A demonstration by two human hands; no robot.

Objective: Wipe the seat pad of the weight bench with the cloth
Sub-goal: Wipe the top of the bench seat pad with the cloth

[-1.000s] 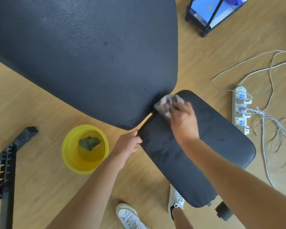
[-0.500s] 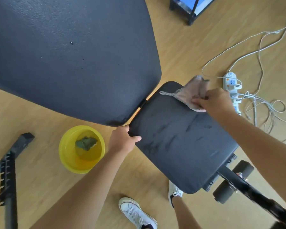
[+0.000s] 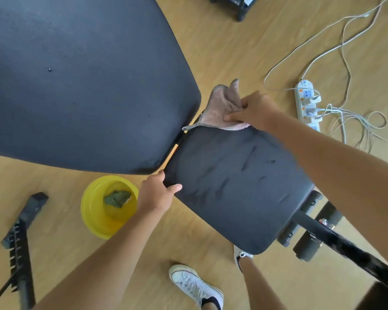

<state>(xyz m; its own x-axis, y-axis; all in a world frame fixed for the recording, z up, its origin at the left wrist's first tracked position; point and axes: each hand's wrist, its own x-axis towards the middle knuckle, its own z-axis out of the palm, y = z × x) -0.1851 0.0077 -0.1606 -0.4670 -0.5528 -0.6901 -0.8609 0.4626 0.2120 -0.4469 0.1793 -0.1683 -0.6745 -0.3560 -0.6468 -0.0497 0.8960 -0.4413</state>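
Observation:
The black seat pad (image 3: 238, 186) of the weight bench fills the middle of the view, with damp streaks across its surface. My right hand (image 3: 255, 110) is at the pad's far edge, shut on a pinkish cloth (image 3: 222, 106) that hangs partly over that edge and rises loosely above my fingers. My left hand (image 3: 157, 193) grips the pad's near-left corner, thumb on top. The large black back pad (image 3: 81, 81) lies to the upper left, just beyond a narrow gap from the seat.
A yellow basin (image 3: 108, 206) holding water and a green cloth (image 3: 117, 198) stands on the wood floor left of the seat. A white power strip (image 3: 307, 106) with tangled cables lies at right. Black bench frame (image 3: 345, 245) and foam rollers sit lower right; my white shoes (image 3: 195, 285) are below.
My right hand has swept the cloth from the seat's corner by the back pad along the far edge to the right, then part-way back. My left hand has kept its grip on the corner.

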